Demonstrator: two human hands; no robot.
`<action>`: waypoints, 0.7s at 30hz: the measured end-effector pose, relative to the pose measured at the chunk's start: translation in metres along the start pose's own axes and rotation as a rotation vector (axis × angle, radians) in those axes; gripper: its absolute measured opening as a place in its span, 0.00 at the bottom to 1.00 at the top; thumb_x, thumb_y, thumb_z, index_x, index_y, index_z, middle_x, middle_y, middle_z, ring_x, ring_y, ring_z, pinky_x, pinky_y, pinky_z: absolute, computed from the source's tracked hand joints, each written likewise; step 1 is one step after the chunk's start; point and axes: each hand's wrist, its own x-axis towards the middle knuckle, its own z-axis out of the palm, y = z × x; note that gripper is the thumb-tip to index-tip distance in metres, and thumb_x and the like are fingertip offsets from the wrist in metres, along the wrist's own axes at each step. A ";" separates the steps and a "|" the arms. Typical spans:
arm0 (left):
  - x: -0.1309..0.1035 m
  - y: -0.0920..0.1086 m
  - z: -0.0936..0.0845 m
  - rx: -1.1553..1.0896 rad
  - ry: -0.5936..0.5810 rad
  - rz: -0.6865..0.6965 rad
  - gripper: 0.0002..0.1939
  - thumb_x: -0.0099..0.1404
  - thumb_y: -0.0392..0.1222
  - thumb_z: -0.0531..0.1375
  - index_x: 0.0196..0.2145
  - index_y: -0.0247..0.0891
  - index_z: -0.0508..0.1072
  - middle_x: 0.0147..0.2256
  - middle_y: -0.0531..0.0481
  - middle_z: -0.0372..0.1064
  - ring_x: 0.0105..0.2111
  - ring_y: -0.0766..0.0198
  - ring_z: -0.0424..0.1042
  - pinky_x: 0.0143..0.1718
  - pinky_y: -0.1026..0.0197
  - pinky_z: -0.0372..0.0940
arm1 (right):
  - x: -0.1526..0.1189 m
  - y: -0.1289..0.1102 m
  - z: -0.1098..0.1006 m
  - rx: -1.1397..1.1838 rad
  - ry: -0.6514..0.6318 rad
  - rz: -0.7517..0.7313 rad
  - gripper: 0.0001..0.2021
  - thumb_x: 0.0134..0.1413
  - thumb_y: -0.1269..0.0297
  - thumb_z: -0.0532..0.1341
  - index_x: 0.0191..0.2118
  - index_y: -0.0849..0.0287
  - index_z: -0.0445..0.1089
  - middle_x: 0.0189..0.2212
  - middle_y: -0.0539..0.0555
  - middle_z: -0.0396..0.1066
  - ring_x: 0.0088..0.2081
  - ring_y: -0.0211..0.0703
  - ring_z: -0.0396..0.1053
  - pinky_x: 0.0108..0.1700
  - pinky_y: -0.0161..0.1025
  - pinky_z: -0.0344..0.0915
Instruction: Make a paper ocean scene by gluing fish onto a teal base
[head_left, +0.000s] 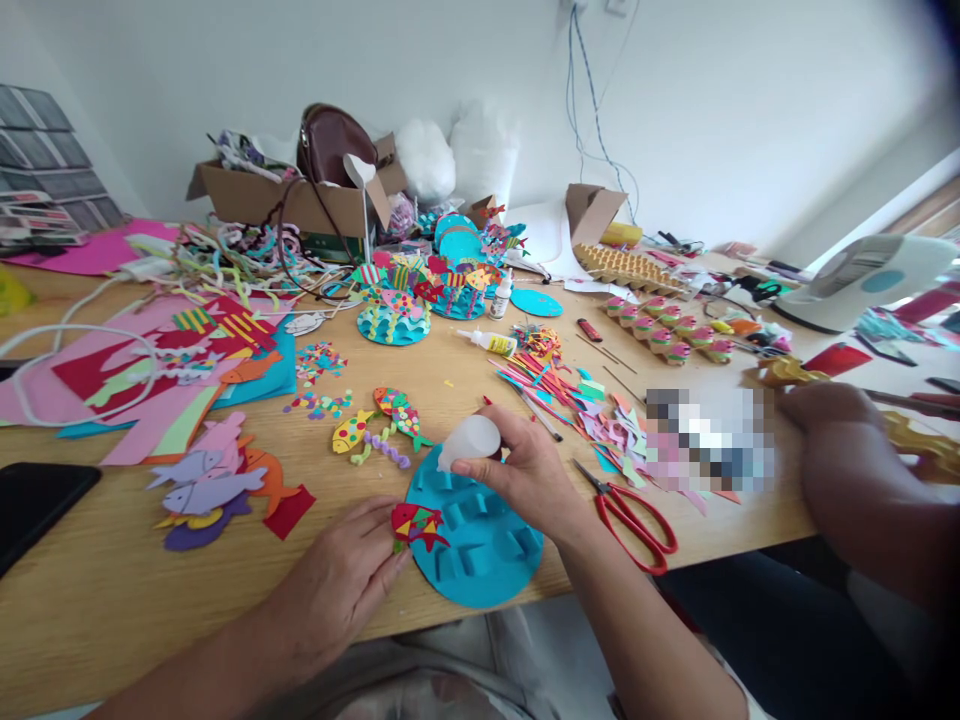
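Note:
My right hand (pixel 536 475) is closed around a white glue bottle (pixel 474 436), its tip pointing down at the far left part of a round blue paper base (pixel 499 585). Several curled blue strips (pixel 480 508) stand up in rows on this base, which lies at the table's front edge. Between the fingertips of my left hand (pixel 330 565) is a red paper fish (pixel 409 520) with coloured patches, at the base's left rim. Beyond it lie a yellow spotted fish (pixel 351 432), a multicoloured fish (pixel 403 412) and a curly purple strip (pixel 386 447).
Red-handled scissors (pixel 634 520) lie right of the base. Plain cut-out fish (pixel 214 485) are piled on the left, near a black phone (pixel 45 505). Paper scraps (pixel 615 430) and finished blue fish pieces (pixel 394 325) lie further back. Another person's arm (pixel 862 480) reaches in from the right.

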 end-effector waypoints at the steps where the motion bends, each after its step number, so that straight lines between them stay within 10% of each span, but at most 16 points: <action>1: 0.000 0.000 0.000 0.000 -0.003 0.006 0.13 0.67 0.37 0.47 0.30 0.39 0.70 0.34 0.48 0.71 0.42 0.61 0.69 0.45 0.58 0.66 | -0.001 0.000 -0.001 0.017 0.021 0.009 0.15 0.44 0.53 0.66 0.29 0.57 0.64 0.23 0.47 0.64 0.26 0.37 0.61 0.26 0.33 0.56; 21: 0.000 -0.001 0.000 0.039 0.003 0.055 0.13 0.66 0.35 0.50 0.44 0.39 0.71 0.42 0.48 0.73 0.48 0.61 0.68 0.51 0.57 0.64 | 0.001 -0.002 -0.001 -0.034 0.057 -0.028 0.13 0.44 0.55 0.65 0.27 0.58 0.63 0.21 0.46 0.63 0.24 0.35 0.59 0.25 0.32 0.54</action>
